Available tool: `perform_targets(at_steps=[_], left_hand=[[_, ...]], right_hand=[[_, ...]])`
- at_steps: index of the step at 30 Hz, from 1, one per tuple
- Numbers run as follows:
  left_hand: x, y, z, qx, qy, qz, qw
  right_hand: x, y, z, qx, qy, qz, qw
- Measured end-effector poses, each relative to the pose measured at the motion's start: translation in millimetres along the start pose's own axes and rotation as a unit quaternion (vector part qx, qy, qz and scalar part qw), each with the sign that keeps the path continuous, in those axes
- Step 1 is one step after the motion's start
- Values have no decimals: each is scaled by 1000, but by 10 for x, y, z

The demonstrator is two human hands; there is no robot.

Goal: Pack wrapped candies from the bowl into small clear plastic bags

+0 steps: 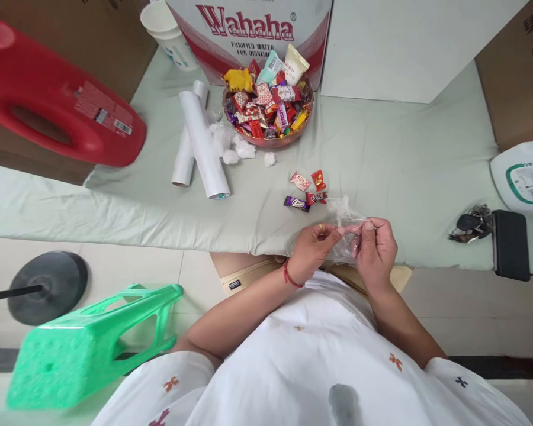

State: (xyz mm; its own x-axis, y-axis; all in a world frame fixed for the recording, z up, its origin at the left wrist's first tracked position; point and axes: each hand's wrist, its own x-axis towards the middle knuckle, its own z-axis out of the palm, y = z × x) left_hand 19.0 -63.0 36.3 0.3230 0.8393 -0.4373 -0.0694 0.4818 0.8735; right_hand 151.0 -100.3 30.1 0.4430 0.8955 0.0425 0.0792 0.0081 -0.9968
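At the table's front edge, my left hand (313, 245) and my right hand (376, 248) pinch a clear plastic bag (343, 208) between them. The bag is crumpled, and part of it hangs below my fingers. Just beyond it lie several wrapped candies: a purple one (296, 203), a dark red one (316, 197), a pale pink one (300, 180) and a red one (318, 180). Farther back, a glass bowl (275, 141) is heaped with colourful candies.
Two white paper rolls (204, 145) and crumpled clear plastic (222, 137) lie left of the bowl. A red jug (115, 142) stands far left; a Wahaha box (257, 23) is behind. Keys (471, 225), a black phone (510, 245) and a white bottle (524, 174) sit right.
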Motion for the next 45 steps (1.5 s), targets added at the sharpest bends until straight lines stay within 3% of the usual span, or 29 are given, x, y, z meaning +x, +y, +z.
perform_targets(at_steps=[9,20,23,26,29,33,41,45], left_hand=[[62,-60,11,-72,3,9,997],[24,-79,-158,-111,-63,17,992],[3,-58,-230,-136,-58,27,989],[-20,2,-302,-196,-63,16,978],[-23,43,-338,-283,-112,-28,952],[3,9,-279,-342,-113,-58,931],[-22,-125,5,-233,-87,-78,965],[34,-115,-35,-239,-53,-84,966]], right_hand=[[54,-69,-66,-22,26,-5,999],[245,14,-288,-56,68,32,996],[299,18,-372,-48,90,30,994],[334,23,-436,-44,101,29,993],[334,29,-443,-29,88,39,995],[310,28,-377,12,87,55,995],[262,-29,-238,45,118,90,988],[258,-3,-279,13,115,89,989]])
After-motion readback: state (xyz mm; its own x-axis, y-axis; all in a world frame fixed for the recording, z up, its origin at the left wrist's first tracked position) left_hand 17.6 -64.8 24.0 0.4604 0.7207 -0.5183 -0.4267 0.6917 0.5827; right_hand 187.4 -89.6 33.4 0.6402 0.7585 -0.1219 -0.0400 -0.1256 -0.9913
